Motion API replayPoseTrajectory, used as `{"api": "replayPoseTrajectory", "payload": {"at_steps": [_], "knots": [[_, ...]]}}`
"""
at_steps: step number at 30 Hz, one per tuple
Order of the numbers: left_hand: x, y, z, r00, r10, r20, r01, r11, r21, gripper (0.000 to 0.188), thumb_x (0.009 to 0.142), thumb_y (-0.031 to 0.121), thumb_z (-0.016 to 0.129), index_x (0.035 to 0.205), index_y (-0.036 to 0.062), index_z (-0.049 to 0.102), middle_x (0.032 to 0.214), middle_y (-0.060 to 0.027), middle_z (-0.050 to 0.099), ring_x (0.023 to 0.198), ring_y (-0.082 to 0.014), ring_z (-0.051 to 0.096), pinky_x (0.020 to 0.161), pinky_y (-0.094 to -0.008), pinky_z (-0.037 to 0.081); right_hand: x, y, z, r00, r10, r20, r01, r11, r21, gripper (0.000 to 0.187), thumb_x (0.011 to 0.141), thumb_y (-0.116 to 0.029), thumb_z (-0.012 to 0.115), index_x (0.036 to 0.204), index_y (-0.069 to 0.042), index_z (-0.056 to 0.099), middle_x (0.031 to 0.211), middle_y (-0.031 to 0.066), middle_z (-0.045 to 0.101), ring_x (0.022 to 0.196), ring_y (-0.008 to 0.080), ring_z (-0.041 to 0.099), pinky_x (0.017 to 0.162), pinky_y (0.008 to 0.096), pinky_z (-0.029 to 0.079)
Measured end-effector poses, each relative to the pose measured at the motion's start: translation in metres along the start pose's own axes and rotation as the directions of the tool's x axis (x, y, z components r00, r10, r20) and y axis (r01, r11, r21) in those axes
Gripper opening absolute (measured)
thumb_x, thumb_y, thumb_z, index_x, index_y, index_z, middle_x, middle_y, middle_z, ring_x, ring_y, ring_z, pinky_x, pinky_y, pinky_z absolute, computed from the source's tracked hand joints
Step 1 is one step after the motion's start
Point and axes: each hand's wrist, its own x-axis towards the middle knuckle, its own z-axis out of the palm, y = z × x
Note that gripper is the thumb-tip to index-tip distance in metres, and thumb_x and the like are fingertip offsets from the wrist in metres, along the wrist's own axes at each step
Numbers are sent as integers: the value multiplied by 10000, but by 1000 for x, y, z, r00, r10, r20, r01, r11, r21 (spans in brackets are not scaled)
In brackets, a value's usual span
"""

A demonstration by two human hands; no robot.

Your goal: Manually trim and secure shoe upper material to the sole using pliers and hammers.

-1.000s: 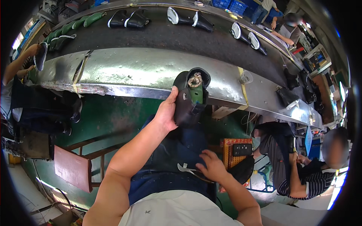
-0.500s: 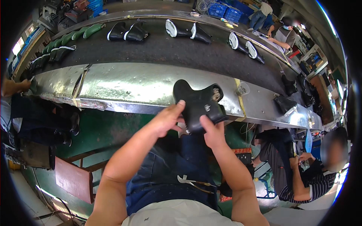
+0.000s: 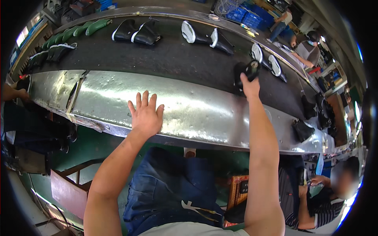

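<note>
My right hand [image 3: 251,85] reaches far forward over the dark belt, its fingers closed around a short black boot [image 3: 238,72]. That boot is partly covered by the hand and lies close to a pair of black boots with white edges [image 3: 259,53]. Over the shiny metal ledge [image 3: 106,108], my left hand [image 3: 147,117] is spread flat, palm down, and holds nothing.
More white-edged black boots [image 3: 145,34] and several green boots [image 3: 98,26] line the belt [image 3: 169,55]. Dark boots [image 3: 303,129] are at the ledge's right end. A seated person [image 3: 307,204] works at right; another person's hand [image 3: 21,94] is at far left.
The black boot was in both hands near my body. My left hand has let go and come to the ledge, while my right hand has carried the boot forward and right over the belt.
</note>
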Motion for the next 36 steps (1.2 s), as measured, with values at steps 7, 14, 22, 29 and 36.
{"api": "replayPoseTrajectory", "payload": {"at_steps": [7,14,22,29,36], "knots": [[-5,-11,-8,999,-40,-8,40,999,-27,543,1035,395,472,1472,73,478,1617,-186,329,1534,-405,204,1224,-636,105,-50,-30,25,973,210,95,-102,762,-640,801,935,-648,540,1320,54,496,1303,269,638,1257,401,598,1080,528,409],[-9,-27,1,980,-19,-200,-41,956,-289,485,1034,380,513,1379,43,564,1464,-196,529,1466,-381,359,1218,-633,121,-124,-29,-7,978,-8,210,160,679,-717,672,985,-522,502,1359,36,516,1499,208,494,1419,371,413,1169,540,289],[-170,96,-150,764,501,-406,-333,-233,-914,431,1069,335,451,809,25,600,817,-128,630,819,-320,615,1051,-560,417,-172,-17,-38,921,-122,371,347,691,-634,707,1003,-515,464,1499,-14,419,1602,198,363,1503,378,282,1219,534,225],[-250,120,-193,573,503,-646,-55,-764,-643,395,1069,403,523,1037,48,692,1027,-144,663,990,-306,610,1050,-606,435,-170,-24,-35,917,-134,375,361,680,-638,680,995,-502,476,1483,-28,461,1590,189,392,1492,367,310,1216,534,229],[-228,102,-192,664,522,-535,-78,-663,-745,399,1068,401,527,1012,42,691,1014,-134,660,942,-293,614,1038,-587,453,-171,-14,-32,906,-186,381,400,672,-623,672,993,-491,490,1468,-16,468,1567,207,419,1481,387,328,1212,533,234]]}}
